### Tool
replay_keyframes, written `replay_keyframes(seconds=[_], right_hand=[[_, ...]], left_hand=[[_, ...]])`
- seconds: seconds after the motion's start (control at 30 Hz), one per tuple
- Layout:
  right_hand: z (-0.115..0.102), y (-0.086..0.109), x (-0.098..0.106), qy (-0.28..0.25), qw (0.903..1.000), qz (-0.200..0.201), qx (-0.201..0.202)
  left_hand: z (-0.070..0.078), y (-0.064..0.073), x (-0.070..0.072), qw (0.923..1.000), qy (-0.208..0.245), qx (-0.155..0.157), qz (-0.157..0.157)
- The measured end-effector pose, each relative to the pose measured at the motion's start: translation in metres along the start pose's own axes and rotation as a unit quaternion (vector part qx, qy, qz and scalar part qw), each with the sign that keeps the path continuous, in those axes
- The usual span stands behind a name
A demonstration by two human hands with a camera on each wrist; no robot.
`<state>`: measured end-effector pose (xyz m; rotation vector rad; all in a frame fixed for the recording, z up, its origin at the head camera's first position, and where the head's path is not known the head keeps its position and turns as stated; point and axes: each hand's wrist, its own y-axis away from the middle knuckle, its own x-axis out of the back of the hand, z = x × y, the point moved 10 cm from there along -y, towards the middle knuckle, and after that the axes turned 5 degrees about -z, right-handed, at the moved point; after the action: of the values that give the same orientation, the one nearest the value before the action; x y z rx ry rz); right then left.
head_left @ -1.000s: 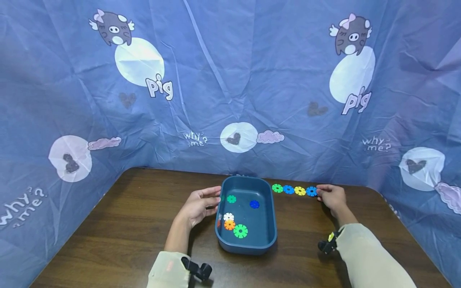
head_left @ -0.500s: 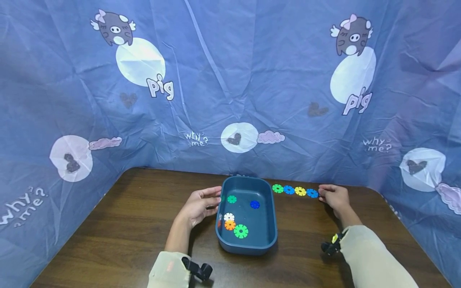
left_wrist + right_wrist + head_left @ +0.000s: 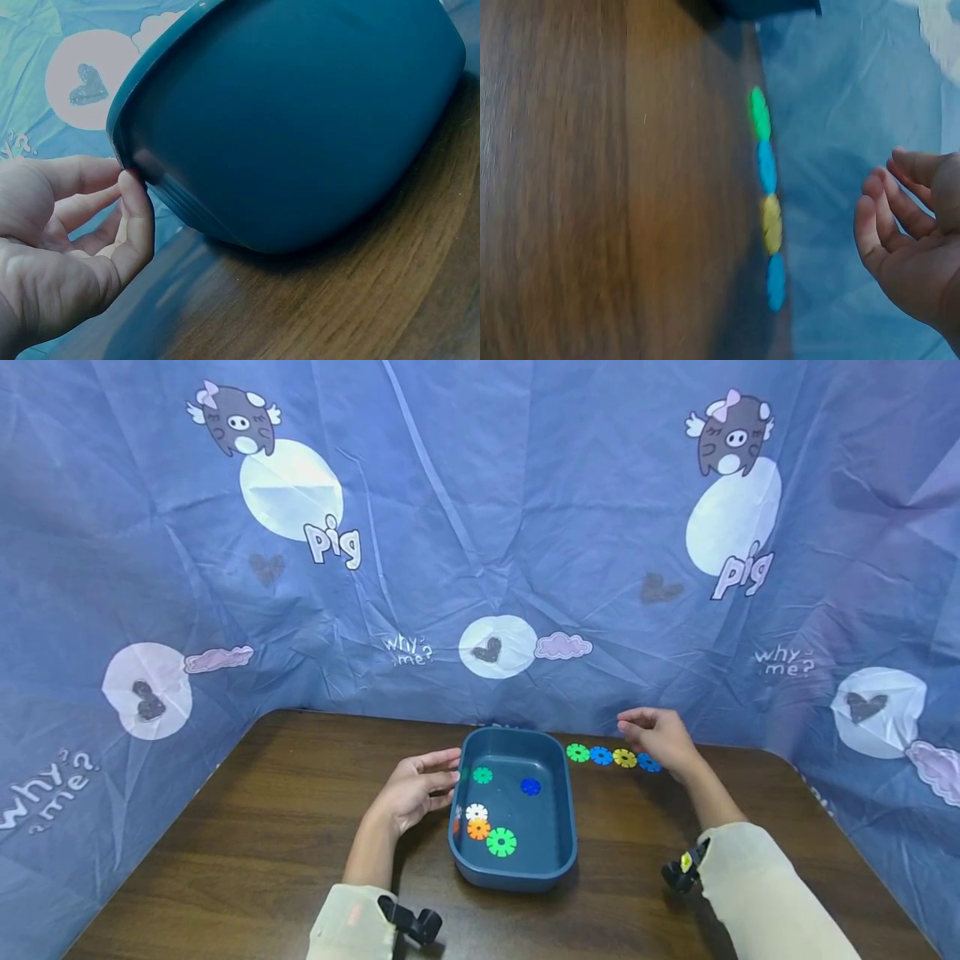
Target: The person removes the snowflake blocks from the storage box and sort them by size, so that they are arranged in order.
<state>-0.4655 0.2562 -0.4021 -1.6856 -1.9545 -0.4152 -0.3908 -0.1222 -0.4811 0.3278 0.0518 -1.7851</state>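
My left hand (image 3: 412, 792) holds the left side of a dark blue-green plastic bin (image 3: 513, 883), thumb and forefinger pinching its rim (image 3: 124, 112) in the left wrist view. Notched plastic snowflake discs lie inside: green (image 3: 482, 775), dark blue (image 3: 530, 787), white (image 3: 476, 812), orange (image 3: 478, 829) and a nearer green one (image 3: 501, 842). Right of the bin runs a row of discs: green (image 3: 577, 752), blue (image 3: 601, 756), yellow (image 3: 624, 758) and a second blue (image 3: 776, 282). Above the row's right end hovers my right hand (image 3: 663, 745), fingers loosely bent around nothing.
A brown wooden table (image 3: 255, 835) carries everything. Behind it hangs a blue printed cloth (image 3: 450, 510), close to the far edge and the disc row. Black wrist mounts (image 3: 411, 921) sit on both sleeves.
My right hand was at the last blue disc, drew slightly right from it, then lifted and moved left above the row. My left hand and the bin stayed put.
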Motion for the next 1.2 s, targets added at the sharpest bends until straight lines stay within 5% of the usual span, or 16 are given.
replay_keyframes(seconds=[0.3, 0.63, 1.0, 1.2], right_hand=[[-0.060, 0.002, -0.046, 0.064, 0.9921, -0.067, 0.084], [-0.108, 0.024, -0.105, 0.127, 0.9683, -0.151, 0.153], [-0.139, 0.057, -0.162, 0.192, 0.9153, -0.246, 0.254], [-0.137, 0.072, -0.193, 0.236, 0.8836, -0.307, 0.263]], left_hand=[[0.002, 0.001, -0.002, 1.0000, -0.004, -0.005, -0.007], [0.003, 0.001, -0.002, 1.0000, -0.002, -0.006, -0.007], [0.002, 0.000, -0.002, 1.0000, 0.000, -0.007, -0.004], [0.002, 0.000, -0.002, 1.0000, 0.002, -0.004, -0.004]])
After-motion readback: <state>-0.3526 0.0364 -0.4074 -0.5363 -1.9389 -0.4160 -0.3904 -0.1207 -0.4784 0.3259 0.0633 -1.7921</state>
